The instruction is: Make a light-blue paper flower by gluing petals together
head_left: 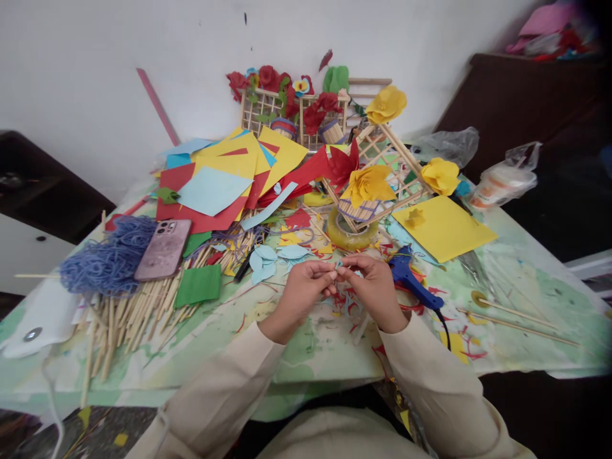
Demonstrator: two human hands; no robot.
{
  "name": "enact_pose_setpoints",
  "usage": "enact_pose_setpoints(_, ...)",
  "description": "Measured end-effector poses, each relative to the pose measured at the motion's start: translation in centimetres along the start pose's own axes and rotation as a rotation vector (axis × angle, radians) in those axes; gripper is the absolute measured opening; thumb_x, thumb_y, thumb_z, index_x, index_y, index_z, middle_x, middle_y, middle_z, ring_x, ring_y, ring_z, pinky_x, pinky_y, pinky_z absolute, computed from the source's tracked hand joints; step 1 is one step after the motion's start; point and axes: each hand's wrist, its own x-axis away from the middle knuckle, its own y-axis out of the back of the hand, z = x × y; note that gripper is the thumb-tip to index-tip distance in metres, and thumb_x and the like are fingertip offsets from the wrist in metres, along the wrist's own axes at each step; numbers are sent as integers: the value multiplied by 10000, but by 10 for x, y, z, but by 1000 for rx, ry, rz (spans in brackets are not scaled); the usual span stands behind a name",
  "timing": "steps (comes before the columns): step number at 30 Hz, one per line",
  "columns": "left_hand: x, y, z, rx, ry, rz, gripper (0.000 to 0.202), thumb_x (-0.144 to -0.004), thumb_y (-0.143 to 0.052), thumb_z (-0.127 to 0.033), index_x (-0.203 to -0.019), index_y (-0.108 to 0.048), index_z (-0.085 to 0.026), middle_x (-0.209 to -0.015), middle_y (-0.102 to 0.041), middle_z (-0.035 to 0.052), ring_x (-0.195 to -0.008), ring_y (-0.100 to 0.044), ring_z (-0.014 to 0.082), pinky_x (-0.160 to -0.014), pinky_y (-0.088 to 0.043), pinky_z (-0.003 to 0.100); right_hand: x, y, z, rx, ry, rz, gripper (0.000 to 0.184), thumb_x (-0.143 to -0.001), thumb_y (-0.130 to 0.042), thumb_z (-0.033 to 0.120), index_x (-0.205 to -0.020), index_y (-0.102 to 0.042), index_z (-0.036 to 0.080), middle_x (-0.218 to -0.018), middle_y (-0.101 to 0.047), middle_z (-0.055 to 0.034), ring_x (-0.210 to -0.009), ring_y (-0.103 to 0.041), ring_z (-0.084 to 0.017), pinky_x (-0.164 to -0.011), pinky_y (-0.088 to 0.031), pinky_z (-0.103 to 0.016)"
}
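Note:
My left hand and my right hand meet above the near middle of the table, both closed in a pinch. Between their fingertips is a small light-blue paper piece, mostly hidden by the fingers. Light-blue paper petals lie just left of my left hand. Right beside my right hand rests a blue glue gun with a black cord. Beyond the hands sits a roll of clear yellowish tape. Paper scraps are scattered under and around both hands.
Coloured paper sheets pile up at the back left. Bamboo sticks, purple yarn and a pink phone lie on the left. A stick lattice with yellow paper flowers leans behind. A bagged cup stands right.

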Motion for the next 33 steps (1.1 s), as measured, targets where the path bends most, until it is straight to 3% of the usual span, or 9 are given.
enact_pose_setpoints(4, 1, -2, 0, -51, 4, -30, 129, -667, -740, -218, -761, -718, -132, -501, -609, 7, -436, -519, 79, -464, -401, 190, 0, -1, -2, 31, 9, -2, 93, -667, -661, 279, -677, -702, 197, -704, -700, -44, -659, -612, -173, -639, -478, -307)
enact_pose_setpoints(13, -3, 1, -1, 118, -103, -128, 244, -632, -788, -250, -826, -696, -136, -762, -722, 60, -665, -656, 126, -703, -512, 262, 5, 5, 6, 119, 73, -21, 219, -745, -643, 341, -894, -708, 195, -911, -709, -78, -840, -635, -204, -728, -492, -327)
enact_pose_setpoints(18, -6, -1, 0, 265, -201, -187, 248, -566, -826, -208, -773, -697, -165, -769, -709, 17, -770, -649, 115, -797, -482, 252, 10, -1, 4, 87, 105, 113, 187, -807, -577, 282, -925, -692, 194, -943, -713, -70, -897, -628, -199, -780, -473, -327)
enact_pose_setpoints(23, -4, -10, 2, 235, -286, -174, 209, -555, -832, -209, -728, -719, -182, -786, -698, 6, -777, -621, 102, -799, -470, 234, 14, -9, 9, 16, 120, 273, 182, -845, -519, 280, -786, -663, 187, -783, -697, -42, -754, -614, -183, -698, -451, -303)
enact_pose_setpoints(28, 0, -7, -1, 183, -308, -34, 213, -590, -822, -257, -776, -733, -199, -772, -692, 8, -724, -614, 103, -725, -489, 234, 14, -9, 9, -22, 203, 267, 233, -868, -491, 269, -682, -606, 190, -675, -616, -14, -673, -554, -161, -640, -423, -275)
enact_pose_setpoints(33, -5, 12, -17, -130, -560, 91, 157, -647, -792, -275, -785, -749, -213, -847, -713, 41, -807, -638, 151, -763, -506, 296, 11, -3, 7, 3, 299, 283, 288, -890, -508, 282, -622, -567, 196, -641, -567, -10, -643, -522, -145, -609, -405, -263)
